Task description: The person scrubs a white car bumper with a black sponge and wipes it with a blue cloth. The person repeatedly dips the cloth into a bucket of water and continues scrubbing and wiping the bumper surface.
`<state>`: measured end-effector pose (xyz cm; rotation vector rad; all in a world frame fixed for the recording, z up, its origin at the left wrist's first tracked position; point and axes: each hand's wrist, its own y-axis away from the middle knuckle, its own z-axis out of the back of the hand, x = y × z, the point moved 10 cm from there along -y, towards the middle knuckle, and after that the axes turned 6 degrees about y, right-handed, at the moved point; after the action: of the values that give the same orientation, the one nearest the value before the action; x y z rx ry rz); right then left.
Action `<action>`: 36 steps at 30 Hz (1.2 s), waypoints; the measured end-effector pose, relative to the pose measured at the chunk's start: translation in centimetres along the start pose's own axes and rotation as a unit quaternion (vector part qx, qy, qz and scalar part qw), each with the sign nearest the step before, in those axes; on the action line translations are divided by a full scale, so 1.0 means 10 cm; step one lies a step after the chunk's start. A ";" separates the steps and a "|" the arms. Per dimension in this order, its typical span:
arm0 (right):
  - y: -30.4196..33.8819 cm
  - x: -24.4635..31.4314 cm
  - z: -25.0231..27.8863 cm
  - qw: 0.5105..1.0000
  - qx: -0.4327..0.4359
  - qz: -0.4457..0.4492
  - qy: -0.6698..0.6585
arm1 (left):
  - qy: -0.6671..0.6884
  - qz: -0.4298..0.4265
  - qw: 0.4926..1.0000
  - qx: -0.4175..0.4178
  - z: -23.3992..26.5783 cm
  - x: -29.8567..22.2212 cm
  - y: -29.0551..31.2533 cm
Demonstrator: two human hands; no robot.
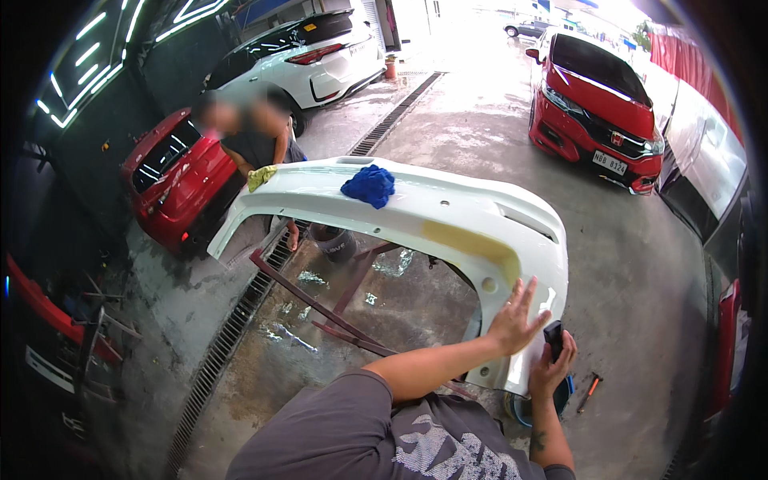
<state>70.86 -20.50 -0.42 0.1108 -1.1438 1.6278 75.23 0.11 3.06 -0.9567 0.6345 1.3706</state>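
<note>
A white car bumper [416, 190] lies across a stand in front of me, with a yellowish-tan patch [472, 242] on its surface. My left hand [516, 322] is open, fingers spread and resting on the bumper's right end. Just beside it, my right hand [554, 366] grips a small black block [554, 339] at the bumper's outer edge. The block looks like a sanding block; its underside is hidden. A crumpled blue cloth [370, 186] sits on the bumper's top. At the far left end, a yellow-green cloth [261, 178] lies close to a co-worker's hand.
Dark red metal stand bars [300, 292] run under the bumper. A dark bucket [333, 243] stands beneath it; a blue-rimmed bucket [524, 412] is below my right hand, near an orange-handled tool [590, 393]. A co-worker [260, 136] stands beyond. A red car [596, 100] is parked at right.
</note>
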 end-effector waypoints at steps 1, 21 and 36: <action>0.01 0.04 0.03 1.000 -0.002 0.004 0.019 | 0.021 -0.013 1.000 0.011 0.01 0.00 0.08; -0.08 0.73 0.02 0.964 0.016 0.097 0.247 | -0.412 0.027 0.892 0.183 3.11 1.45 -1.68; 0.02 0.44 0.03 0.961 0.024 0.056 0.271 | -0.288 0.074 0.954 -0.029 4.74 2.09 -1.70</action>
<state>68.77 -17.64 2.25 -0.3571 -0.6959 1.6443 87.46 52.49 12.29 -0.5146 0.2223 1.7118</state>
